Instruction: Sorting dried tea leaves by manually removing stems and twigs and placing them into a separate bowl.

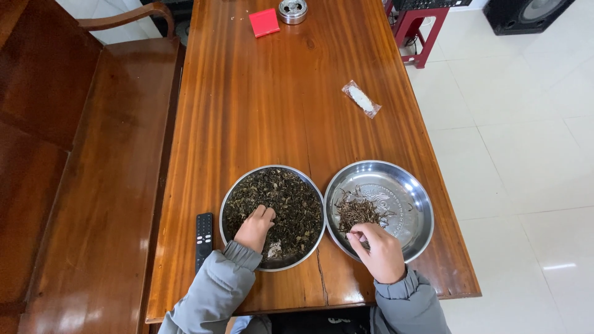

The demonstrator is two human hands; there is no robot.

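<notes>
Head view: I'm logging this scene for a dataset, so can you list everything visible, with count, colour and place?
Table: one, reddish wood, centre.
Left dish: one, steel, full of dark dried leaves.
Right dish: one, steel, small pile of brown stems.
Remote: one, black, left of the dishes.
Packet: one, clear, white inside, right side.
Box: one, red, far end.
Round tin: one, silver, far end.
Bench: one, wood, left.
Stool: one, red, top right.
Speaker: one, black, top right.
Left hand: in the leaves.
Right hand: fingers pinched over the stems.

A small clear plastic packet with white contents lies mid-table; a flat red box sits at the far end.
</notes>
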